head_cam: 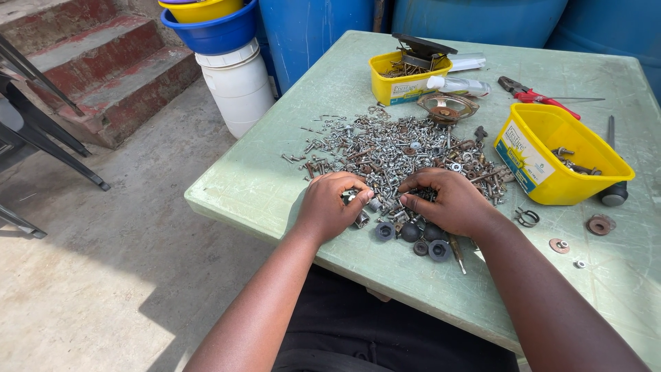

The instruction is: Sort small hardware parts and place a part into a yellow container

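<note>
A wide pile of screws, nuts and washers is spread over the pale green table. My left hand rests at the pile's near edge, its fingers curled over some small metal pieces. My right hand lies beside it, fingertips pinched into the same near edge of the pile. Whether either hand holds a piece is hidden by the fingers. Several dark round rubber caps lie just in front of my right hand.
A tilted yellow tub with a few parts lies at the right; another yellow tub stands at the back. Red-handled pliers, a round speaker part, loose washers. Blue barrels, a white bucket and steps lie beyond.
</note>
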